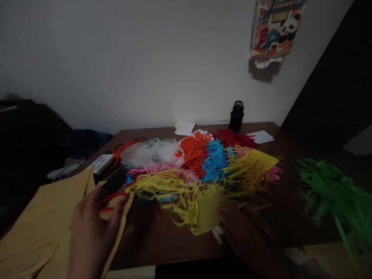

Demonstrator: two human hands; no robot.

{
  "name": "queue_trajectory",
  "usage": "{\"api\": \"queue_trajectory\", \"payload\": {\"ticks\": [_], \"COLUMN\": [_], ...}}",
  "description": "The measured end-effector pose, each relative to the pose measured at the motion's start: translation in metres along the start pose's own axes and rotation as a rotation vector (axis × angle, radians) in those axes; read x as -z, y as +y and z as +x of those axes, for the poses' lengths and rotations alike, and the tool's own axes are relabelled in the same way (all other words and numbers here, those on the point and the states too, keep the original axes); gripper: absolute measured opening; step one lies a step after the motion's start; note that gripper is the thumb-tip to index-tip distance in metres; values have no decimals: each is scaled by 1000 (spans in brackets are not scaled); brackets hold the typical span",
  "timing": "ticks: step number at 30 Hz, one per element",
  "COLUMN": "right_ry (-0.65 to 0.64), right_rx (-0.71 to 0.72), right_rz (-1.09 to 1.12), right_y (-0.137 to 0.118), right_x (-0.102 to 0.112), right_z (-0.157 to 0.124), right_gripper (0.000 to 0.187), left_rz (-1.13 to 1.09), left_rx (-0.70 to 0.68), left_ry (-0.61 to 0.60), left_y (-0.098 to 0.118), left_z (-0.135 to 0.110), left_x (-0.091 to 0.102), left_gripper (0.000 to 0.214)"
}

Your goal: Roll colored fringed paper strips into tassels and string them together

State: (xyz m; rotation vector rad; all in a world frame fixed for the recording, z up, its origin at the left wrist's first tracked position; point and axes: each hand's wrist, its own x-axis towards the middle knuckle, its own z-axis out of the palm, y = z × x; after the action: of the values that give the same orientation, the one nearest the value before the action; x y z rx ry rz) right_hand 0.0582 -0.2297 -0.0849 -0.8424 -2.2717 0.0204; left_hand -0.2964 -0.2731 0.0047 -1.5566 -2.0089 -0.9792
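**A:** Tan, flat paper sheets fill the near left, overlapping, and here's the left hand over them! Thumb and fingers curve apart around red, looped handles.

**B:** Is that a grip?

**A:** Can't tell, it's blurred. The spread would suit looped handles, though.

**B:** Over to the right hand, at near centre: fingers closed on the right edge of a yellow, fringed paper piece! That side hold presumably leaves the strips free, spilling left and far.

**A:** Raised or resting on the brown, flat-topped table? Too dim to call. White, narrow slips show just beside the fingers.

**B:** Beyond, a bank of shredded paper: an orange, stringy bunch, a blue, stringy bunch, and a yellow, long-stranded bunch on the right. Bunched by colour, perhaps to keep them distinct, though they overlap.

**A:** Left of the orange, a clear, crumpled plastic bag. And far right, well apart, a green, feathery paper bunch!
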Motion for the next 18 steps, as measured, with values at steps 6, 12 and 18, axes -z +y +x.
{"api": "queue_trajectory", "payload": {"ticks": [6,12,18], "right_ry": [79,55,26], "right_rx": [87,65,119], "right_rz": [-7,0,-66], "right_y": [1,-7,-11], "right_x": [-25,13,5], "right_z": [6,-15,-17], "right_gripper": [29,30,31], "left_rz": [-370,-239,-420], "left_rx": [-696,-702,-666], "left_ry": [-668,-725,-827], "left_y": [105,118,114], "left_z": [-79,-97,-86], "left_x": [-44,-60,-45], "left_gripper": [53,44,34]}}
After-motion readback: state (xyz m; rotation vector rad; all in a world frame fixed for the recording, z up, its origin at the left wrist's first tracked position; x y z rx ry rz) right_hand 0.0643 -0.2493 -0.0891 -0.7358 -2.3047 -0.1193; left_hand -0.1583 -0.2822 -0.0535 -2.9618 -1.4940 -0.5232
